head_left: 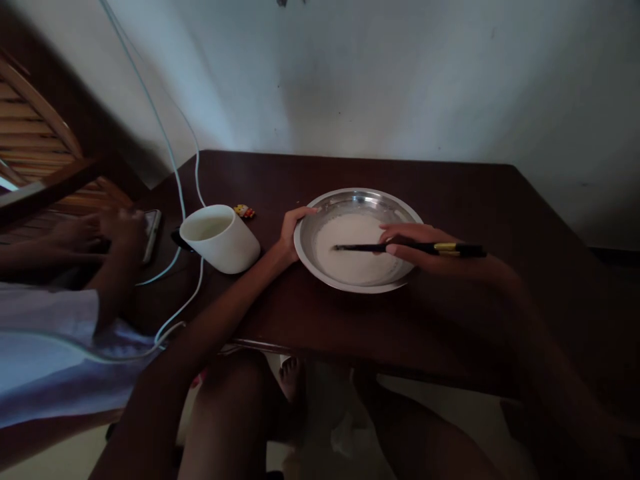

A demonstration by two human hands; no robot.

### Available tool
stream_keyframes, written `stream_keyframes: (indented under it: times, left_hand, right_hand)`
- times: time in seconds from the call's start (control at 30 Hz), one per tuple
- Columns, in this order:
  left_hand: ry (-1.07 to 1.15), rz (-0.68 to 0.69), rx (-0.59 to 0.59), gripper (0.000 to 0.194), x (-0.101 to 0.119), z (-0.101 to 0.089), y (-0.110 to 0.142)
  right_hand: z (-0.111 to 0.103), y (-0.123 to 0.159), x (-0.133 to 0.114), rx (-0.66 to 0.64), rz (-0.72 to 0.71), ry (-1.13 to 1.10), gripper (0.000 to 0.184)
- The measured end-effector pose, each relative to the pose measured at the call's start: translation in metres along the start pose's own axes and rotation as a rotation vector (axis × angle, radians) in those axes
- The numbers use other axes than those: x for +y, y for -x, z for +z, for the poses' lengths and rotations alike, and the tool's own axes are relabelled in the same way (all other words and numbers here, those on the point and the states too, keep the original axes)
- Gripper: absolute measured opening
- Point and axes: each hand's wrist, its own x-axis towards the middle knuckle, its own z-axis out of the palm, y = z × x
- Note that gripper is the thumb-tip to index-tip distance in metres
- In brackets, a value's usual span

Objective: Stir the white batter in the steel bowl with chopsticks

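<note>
A shallow stainless steel bowl stands on the dark wooden table and holds a pale, whitish mass; whether it is flour or batter I cannot tell. My left hand grips the bowl's left rim, thumb over the edge. Over the right side of the bowl, my right hand is closed around black chopsticks with a gold band. They lie close together, almost level, pointing left, and their tips touch the pale mass near the bowl's middle.
A white mug stands left of the bowl, with a small red and yellow figurine behind it. White cables run past the mug. At far left, another person's hands are at a phone, beside a wooden chair.
</note>
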Motion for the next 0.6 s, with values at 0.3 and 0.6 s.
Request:
stream_keyframes:
  times: [0.3, 0.6]
  left_hand:
    - [0.027, -0.06, 0.038, 0.027, 0.004, 0.004, 0.006]
    - [0.027, -0.036, -0.012, 0.027, 0.001, -0.001, 0.002]
  right_hand:
    - [-0.034, 0.029, 0.016, 0.085, 0.147, 0.042, 0.039]
    - [-0.004, -0.002, 0.014, 0.14, 0.061, 0.056, 0.04]
